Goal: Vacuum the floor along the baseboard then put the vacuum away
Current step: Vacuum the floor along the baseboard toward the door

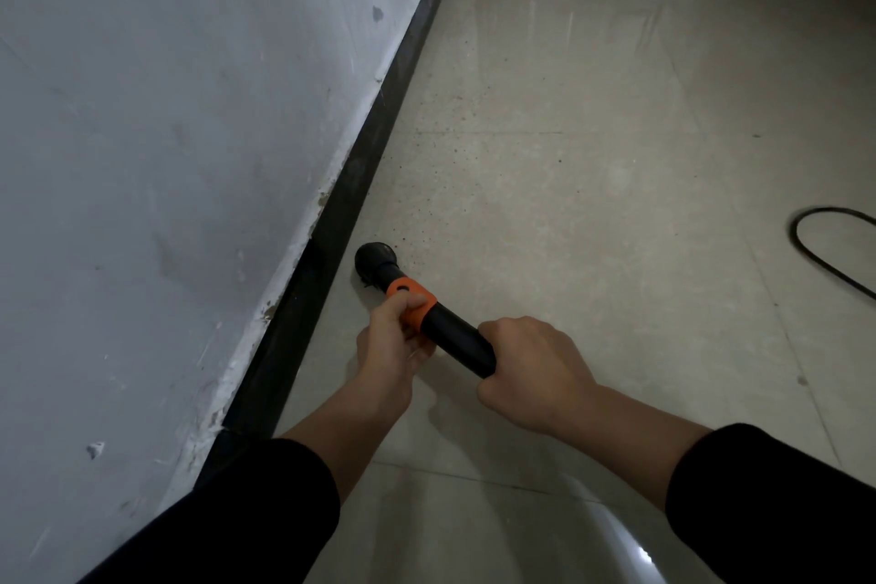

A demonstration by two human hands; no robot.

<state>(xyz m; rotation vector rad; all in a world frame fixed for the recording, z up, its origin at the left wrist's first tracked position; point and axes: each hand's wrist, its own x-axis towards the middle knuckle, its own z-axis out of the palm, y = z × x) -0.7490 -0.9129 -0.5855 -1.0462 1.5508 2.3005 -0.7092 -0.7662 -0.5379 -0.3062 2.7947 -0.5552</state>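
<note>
View from above, looking down at two bare hands with black sleeves (265,512) on the forearms, both holding a black vacuum tube (457,339). The left hand (388,341) is curled round an orange collar (412,301) near the front of the tube, thumb lying on top. The right hand (531,365) is closed in a fist round the rear of the tube, just behind the left.

Ahead of the left hand, the tube ends in a round nozzle (376,257) that sits on the pale tiled floor (569,157), just beside the dark baseboard (360,157). The baseboard runs along the foot of a scuffed white wall (166,109), to the left of both hands. Dark specks (426,185) dot the floor beyond the nozzle, further along the baseboard. A black cord (815,247) loops on the floor well off to the right of the right hand.

The tube looks like rigid, smooth plastic, probably light (the body of the vacuum is out of view, so its weight cannot be judged). The collar seems the surest place to steer from, with the rear hand pushing. Plastic this smooth could twist in a loose grip, so a two-handed hold suits it.
</note>
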